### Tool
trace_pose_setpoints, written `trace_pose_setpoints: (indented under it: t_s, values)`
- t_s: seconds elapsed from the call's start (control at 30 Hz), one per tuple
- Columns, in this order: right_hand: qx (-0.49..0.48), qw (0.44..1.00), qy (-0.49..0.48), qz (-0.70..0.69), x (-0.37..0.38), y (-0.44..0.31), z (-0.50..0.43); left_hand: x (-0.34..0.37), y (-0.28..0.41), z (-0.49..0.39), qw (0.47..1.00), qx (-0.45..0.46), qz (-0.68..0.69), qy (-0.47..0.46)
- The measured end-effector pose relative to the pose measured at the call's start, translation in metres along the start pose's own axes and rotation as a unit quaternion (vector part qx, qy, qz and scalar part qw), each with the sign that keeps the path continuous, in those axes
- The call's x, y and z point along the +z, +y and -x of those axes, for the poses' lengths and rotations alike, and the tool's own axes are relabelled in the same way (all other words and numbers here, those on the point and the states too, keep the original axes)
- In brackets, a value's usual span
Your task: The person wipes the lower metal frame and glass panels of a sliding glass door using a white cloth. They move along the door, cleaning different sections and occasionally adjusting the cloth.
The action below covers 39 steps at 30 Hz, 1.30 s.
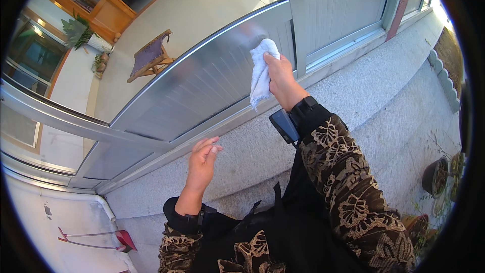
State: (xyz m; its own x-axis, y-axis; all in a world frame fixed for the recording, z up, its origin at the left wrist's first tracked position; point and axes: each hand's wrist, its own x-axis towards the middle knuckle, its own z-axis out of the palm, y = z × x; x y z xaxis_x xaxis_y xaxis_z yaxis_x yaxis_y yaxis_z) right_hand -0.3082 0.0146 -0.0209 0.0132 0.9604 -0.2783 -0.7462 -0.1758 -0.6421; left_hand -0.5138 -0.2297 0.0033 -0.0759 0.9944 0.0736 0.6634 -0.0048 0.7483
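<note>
My right hand (282,74) grips a folded white cloth (261,72) with a frayed lower edge. The cloth is at the upper right part of a grey metal panel (212,83) below a large glass pane; whether it touches the panel I cannot tell. My left hand (202,163) holds nothing, its fingers loosely bent and somewhat apart, above the stone ledge (242,151) at the foot of the panel.
Behind the glass are a folding stool (151,58) and a potted plant (75,30). A red dustpan (125,240) with a long handle lies at the lower left by a white pipe (106,206). Plant pots, one black (435,177), stand at the right beside the stone steps.
</note>
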Motion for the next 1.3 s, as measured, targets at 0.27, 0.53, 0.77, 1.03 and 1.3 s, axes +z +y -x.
trace_pose_setpoints:
  t_s: [0.27, 0.53, 0.77, 1.03, 1.3]
  values:
    - [0.000, 1.000, -0.024, -0.004, 0.001, -0.001, 0.002, 0.014, 0.006, 0.021, 0.988, -0.010, 0.068, -0.141]
    - [0.008, 1.000, -0.016, 0.003, 0.001, 0.003, -0.001, 0.011, 0.017, 0.039, 0.984, 0.024, -0.085, -0.156]
    - [0.006, 1.000, -0.009, 0.023, 0.002, 0.005, -0.002, 0.021, 0.006, 0.042, 0.980, 0.084, -0.133, -0.122]
    - [0.012, 0.999, -0.015, 0.036, 0.005, 0.006, 0.005, 0.014, 0.008, 0.041, 0.982, -0.044, -0.116, -0.146]
    - [0.142, 0.968, -0.201, 0.047, 0.019, 0.002, 0.024, 0.011, 0.000, 0.026, 0.998, -0.042, 0.035, -0.015]
